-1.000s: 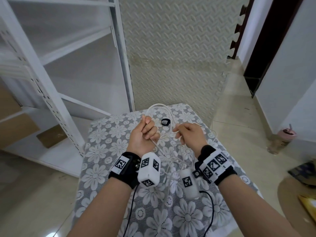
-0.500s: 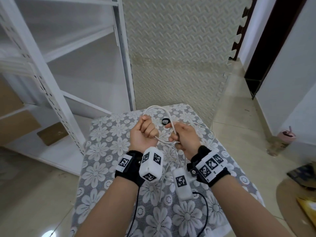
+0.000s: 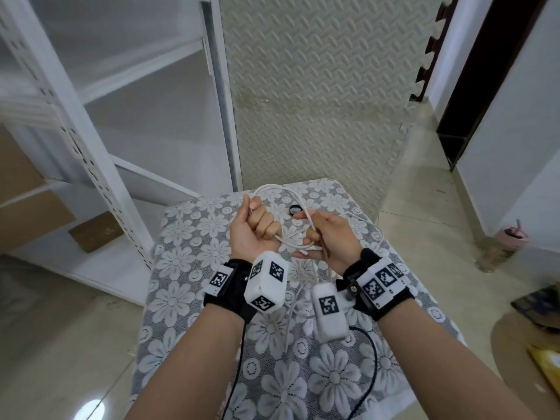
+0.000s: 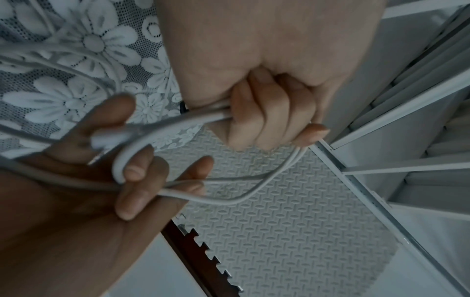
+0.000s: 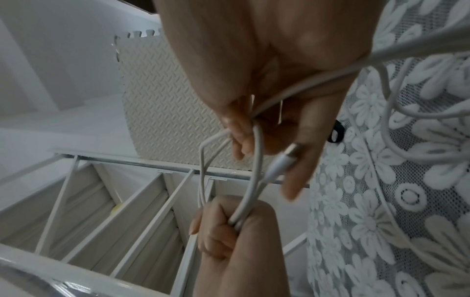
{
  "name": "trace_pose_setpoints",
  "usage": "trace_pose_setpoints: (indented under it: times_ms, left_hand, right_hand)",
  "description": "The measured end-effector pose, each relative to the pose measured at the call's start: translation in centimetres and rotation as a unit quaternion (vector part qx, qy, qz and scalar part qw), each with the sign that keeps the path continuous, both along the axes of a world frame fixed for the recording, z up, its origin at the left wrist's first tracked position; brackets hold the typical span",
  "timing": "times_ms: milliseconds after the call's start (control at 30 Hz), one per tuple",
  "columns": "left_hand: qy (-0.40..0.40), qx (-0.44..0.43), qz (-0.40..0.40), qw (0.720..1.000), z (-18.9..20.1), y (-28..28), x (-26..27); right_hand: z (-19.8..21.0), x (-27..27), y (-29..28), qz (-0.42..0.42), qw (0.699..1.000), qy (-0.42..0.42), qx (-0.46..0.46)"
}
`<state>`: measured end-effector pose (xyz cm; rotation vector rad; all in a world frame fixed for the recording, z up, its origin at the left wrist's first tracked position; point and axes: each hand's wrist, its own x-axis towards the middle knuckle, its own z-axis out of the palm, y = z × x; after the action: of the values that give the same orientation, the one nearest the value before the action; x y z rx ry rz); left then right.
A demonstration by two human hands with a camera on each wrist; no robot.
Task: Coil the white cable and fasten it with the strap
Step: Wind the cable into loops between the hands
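Left hand (image 3: 254, 230) fists the thin, limp white cable (image 3: 291, 242); right hand (image 3: 328, 237) pinches a loop. It looks springy, so grip where strands cross.

No readable text, labels or numbers anywhere.

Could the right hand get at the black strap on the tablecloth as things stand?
Probably not yet: the strap lies just beyond the right hand with nothing between them, but that hand's fingers are occupied holding the white cable, which the left hand also grips.
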<state>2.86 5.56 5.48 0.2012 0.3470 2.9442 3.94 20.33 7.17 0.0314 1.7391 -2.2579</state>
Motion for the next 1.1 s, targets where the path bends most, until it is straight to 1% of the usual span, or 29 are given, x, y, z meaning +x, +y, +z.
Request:
trace_pose_setpoints:
  times_ms: [133, 200, 300, 367, 433, 500, 567, 633, 700, 833, 933, 1000, 1100]
  left_hand:
    - [-0.023, -0.070, 0.004, 0.997, 0.2, -0.2, 0.4]
    - [-0.027, -0.107, -0.019, 0.994, 0.1, -0.7, 0.5]
    - [-0.027, -0.164, -0.084, 0.983, -0.2, -2.2, 0.3]
    - [-0.045, -0.232, -0.131, 0.963, 0.0, -3.0, 0.3]
    - [-0.065, -0.321, -0.172, 0.929, 0.1, -3.4, 0.4]
    - [-0.070, -0.392, -0.207, 0.894, 0.2, -3.5, 0.6]
    - [-0.075, -0.432, -0.237, 0.867, 0.1, -3.5, 0.5]
    - [-0.073, -0.444, -0.258, 0.855, 0.2, -3.4, 0.7]
    - [-0.070, -0.440, -0.242, 0.862, 0.3, -3.1, 0.8]
    - [-0.080, -0.432, -0.144, 0.887, 0.0, -1.9, 1.3]
    - [-0.095, -0.398, -0.096, 0.907, -0.1, -1.8, 1.1]
    - [-0.102, -0.377, -0.082, 0.917, 0.0, -2.1, 1.0]
    - [-0.107, -0.379, -0.074, 0.916, 0.0, -2.3, 1.0]
  right_hand:
    - [-0.1, -0.5, 0.0, -0.014, 0.999, 0.011, 0.029]
    - [-0.3, -0.9, 0.1, -0.033, 0.997, 0.029, 0.058]
    - [-0.3, -1.4, 0.6, -0.036, 0.992, 0.063, 0.104]
    - [-0.4, -1.8, 1.0, -0.015, 0.987, 0.084, 0.138]
    - [-0.6, -2.0, 1.3, 0.021, 0.977, 0.103, 0.184]
    - [-0.8, -2.1, 1.3, 0.062, 0.965, 0.114, 0.227]
    - [-1.0, -2.2, 1.2, 0.091, 0.958, 0.124, 0.241]
    - [-1.2, -2.3, 1.1, 0.099, 0.960, 0.129, 0.230]
    - [-1.4, -2.5, 0.9, 0.094, 0.966, 0.130, 0.202]
    - [-1.5, -2.4, 0.3, 0.065, 0.978, 0.128, 0.151]
    - [-1.5, -2.1, 0.9, 0.055, 0.977, 0.124, 0.162]
    - [-1.7, -1.9, 1.5, 0.053, 0.980, 0.106, 0.157]
    - [-2.1, -1.8, 1.9, 0.046, 0.985, 0.087, 0.140]
